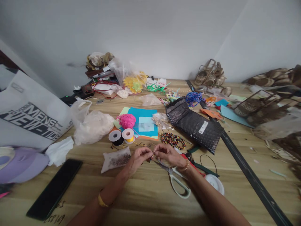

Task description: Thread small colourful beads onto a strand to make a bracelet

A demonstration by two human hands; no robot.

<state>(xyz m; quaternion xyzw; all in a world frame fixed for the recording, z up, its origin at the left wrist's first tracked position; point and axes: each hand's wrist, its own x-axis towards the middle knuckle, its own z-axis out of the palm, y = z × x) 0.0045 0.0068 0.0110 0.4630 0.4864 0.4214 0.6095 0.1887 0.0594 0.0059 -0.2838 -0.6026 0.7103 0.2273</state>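
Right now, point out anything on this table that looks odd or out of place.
Handwritten figures mark the table beside the dark flat slab, unusual on a wooden top. The scissors also lie partly beneath the right hand, an awkward spot. I see no clear damage.

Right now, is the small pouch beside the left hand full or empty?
Not empty: the pouch beside the left hand shows many small dark pieces through its pale side. Whether it is completely full, I cannot tell.
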